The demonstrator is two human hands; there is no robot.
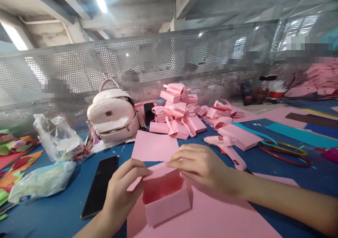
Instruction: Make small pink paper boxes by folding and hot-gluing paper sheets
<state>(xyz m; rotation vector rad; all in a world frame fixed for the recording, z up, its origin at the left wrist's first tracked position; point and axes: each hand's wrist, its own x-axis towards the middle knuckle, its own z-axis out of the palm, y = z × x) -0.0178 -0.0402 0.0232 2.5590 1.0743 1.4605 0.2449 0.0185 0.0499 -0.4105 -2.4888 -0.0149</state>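
A small open pink paper box (pixel 166 199) rests on a pink sheet (pixel 211 217) at the table's near edge. My left hand (pixel 124 188) grips its left wall, thumb and fingers pinching the far left corner. My right hand (pixel 198 164) lies across the box's far rim, fingers pressing a pink flap down. Another pink sheet (pixel 154 145) lies flat just beyond the box.
A black phone (pixel 100 185) lies left of my hands. Plastic bags (pixel 42 181) sit further left. Behind are a white backpack (pixel 112 114), a heap of finished pink boxes (pixel 179 114), a pink glue gun (pixel 227 148), coloured rings (pixel 285 153) and coloured sheets on the blue table (pixel 58 209).
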